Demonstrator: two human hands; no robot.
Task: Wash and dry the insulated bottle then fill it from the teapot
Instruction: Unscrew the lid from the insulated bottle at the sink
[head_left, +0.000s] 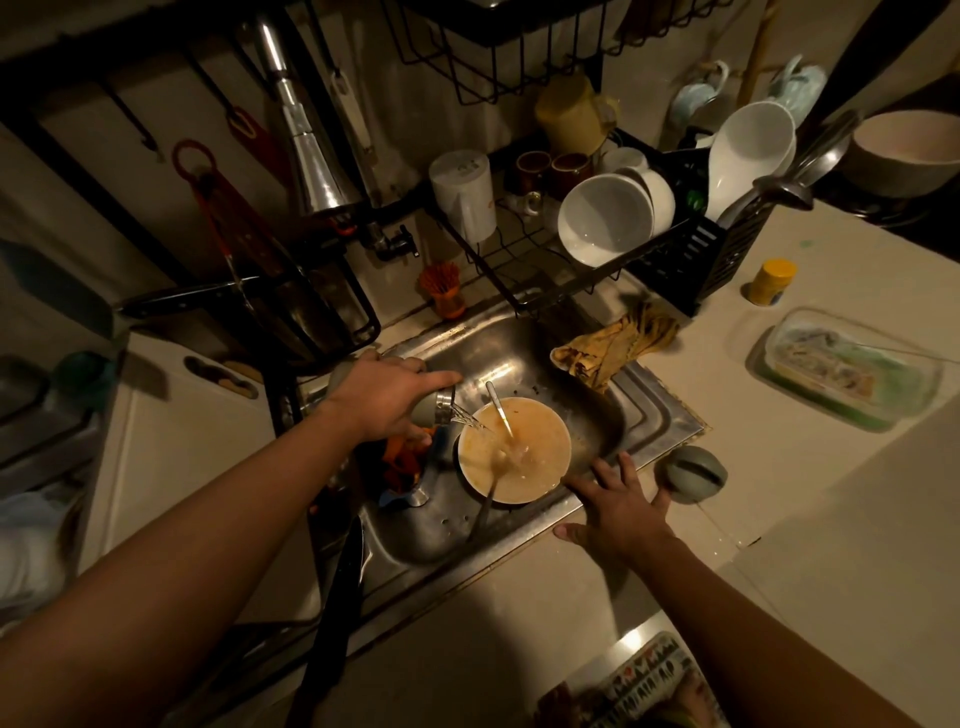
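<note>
Insulated bottle (432, 409) is gripped in the left hand (384, 400) just left of the bowl (514, 452). Its long axis is tipped mouth-down toward that bowl, and water is being poured in. Right of the bowl, the right hand (618, 512) is spread flat and empty, clearly the nearer hand to the grey-green cap (691, 474) just beside it.

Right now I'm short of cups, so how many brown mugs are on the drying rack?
2. The left brown mug and the right brown mug stand side by side at the back of the drying rack, behind the white bowls. Others may be hidden behind them.
</note>
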